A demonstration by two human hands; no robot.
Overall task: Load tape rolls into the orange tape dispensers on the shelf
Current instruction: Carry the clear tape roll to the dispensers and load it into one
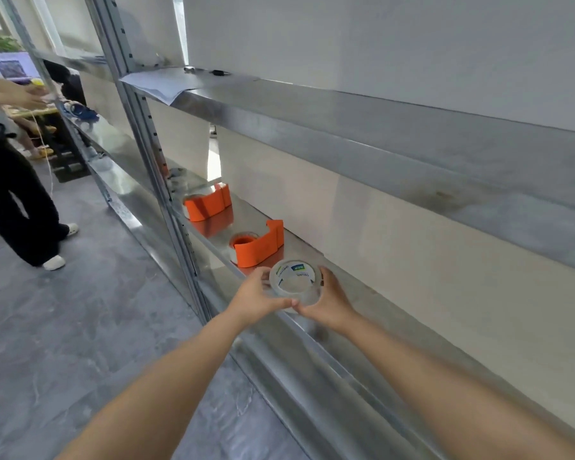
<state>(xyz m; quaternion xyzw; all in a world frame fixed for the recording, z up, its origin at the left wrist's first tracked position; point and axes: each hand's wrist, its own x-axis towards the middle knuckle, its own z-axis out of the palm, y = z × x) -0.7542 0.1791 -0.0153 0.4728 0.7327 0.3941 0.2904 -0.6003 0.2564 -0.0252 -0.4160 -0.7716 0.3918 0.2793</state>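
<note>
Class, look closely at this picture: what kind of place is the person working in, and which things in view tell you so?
Probably a workshop or storeroom, not a home. Clues: bare metal shelving along a plain wall, a grey hard floor, and orange tape dispensers on the shelf, while both hands hold a clear tape roll.

Both arms reach forward, left grip (258, 298) and right grip (329, 302) curled, thumbs meeting.

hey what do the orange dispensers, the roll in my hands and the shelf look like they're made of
Near orange dispenser and far orange dispenser: likely moulded plastic, uniform matte orange, rounded edges. Tape roll, held between left hand and right hand: clear, glossy plastic tape, since you can see through it; printed label inside. Shelf: sheet metal, probably galvanised steel, dull grey sheen with orange reflections.
</note>
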